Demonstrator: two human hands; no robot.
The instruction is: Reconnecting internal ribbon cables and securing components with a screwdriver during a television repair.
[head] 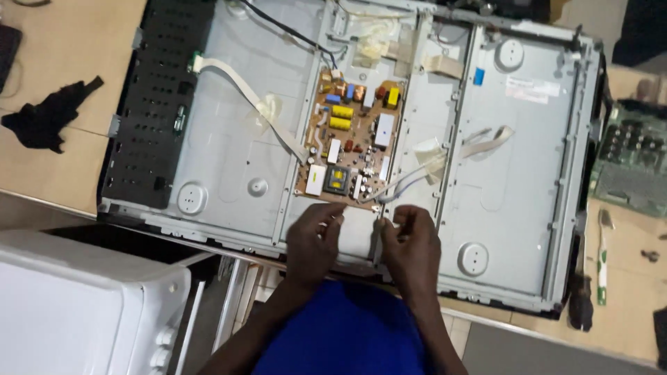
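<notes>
Hands at the power board's lower edge
Left hand (pixel 314 239) and right hand (pixel 410 243) pinch closed beside the power board (pixel 351 142) on the metal chassis (pixel 229 125); what they grip is unclear.

Both forearms are extended forward from the bottom of the view, bare and angled slightly inward so that the hands are brought close together. The left hand (pixel 314 243) is held palm-down, its fingers (pixel 331 214) curled and bunched toward the tips — thumb and forefinger appear pinched. The right hand (pixel 411 244) is set just beside it, knuckles up, fingers (pixel 403 217) likewise bent inward. A narrow gap is kept between the two hands — whether anything is gripped cannot be told.
</notes>
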